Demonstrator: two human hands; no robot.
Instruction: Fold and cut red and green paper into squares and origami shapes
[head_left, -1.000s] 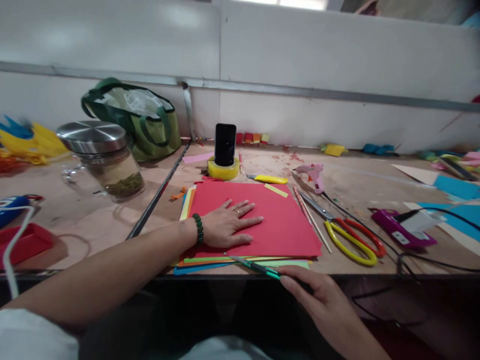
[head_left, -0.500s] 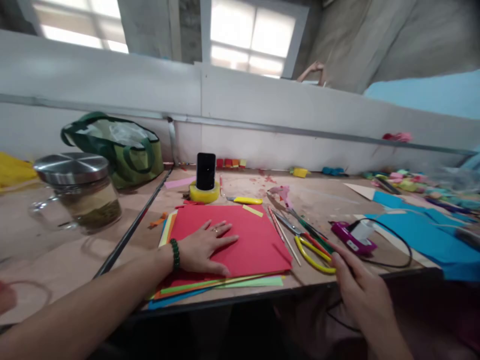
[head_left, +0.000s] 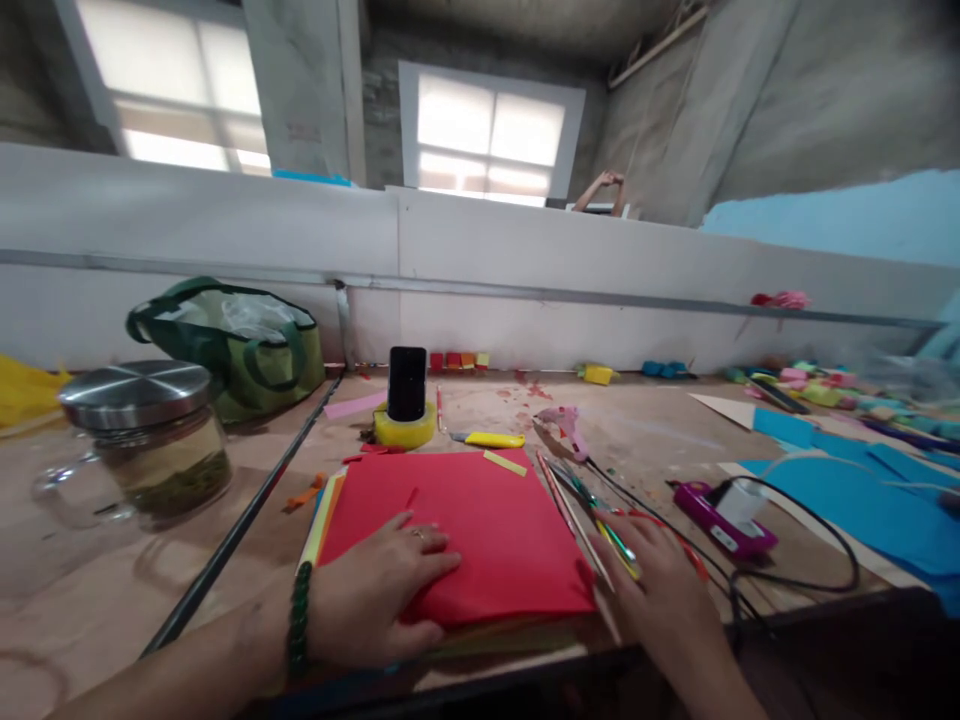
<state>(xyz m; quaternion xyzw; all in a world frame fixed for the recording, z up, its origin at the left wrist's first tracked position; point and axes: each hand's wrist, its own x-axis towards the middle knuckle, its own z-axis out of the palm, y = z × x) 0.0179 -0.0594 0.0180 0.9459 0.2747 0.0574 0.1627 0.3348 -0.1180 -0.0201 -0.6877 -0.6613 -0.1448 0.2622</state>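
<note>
My left hand [head_left: 382,590], with a green bead bracelet and a ring, lies open on the red paper [head_left: 487,520], fingers spread. That sheet tops a stack of coloured paper. Right of the stack, my right hand [head_left: 660,590] curls over scissors [head_left: 667,525] with red handles, thumb on the near side; its fingers partly hide them. Green and yellow parts [head_left: 619,545] show between thumb and fingers, and I cannot make out which tool each belongs to. Thin sticks [head_left: 559,495] lie along the paper's right edge. A yellow strip [head_left: 505,462] rests on the red sheet.
Behind the paper are a yellow cutter [head_left: 491,439], a phone [head_left: 407,385] on a yellow tape roll [head_left: 405,428], and a pink glue gun [head_left: 566,425]. A glass mug [head_left: 161,460] and green bag [head_left: 262,375] stand left. A purple power strip [head_left: 724,520] with cables lies right.
My right hand has moved left and forward over the scissors, close to the paper. My left hand stays on the red sheet. The camera has tilted up.
</note>
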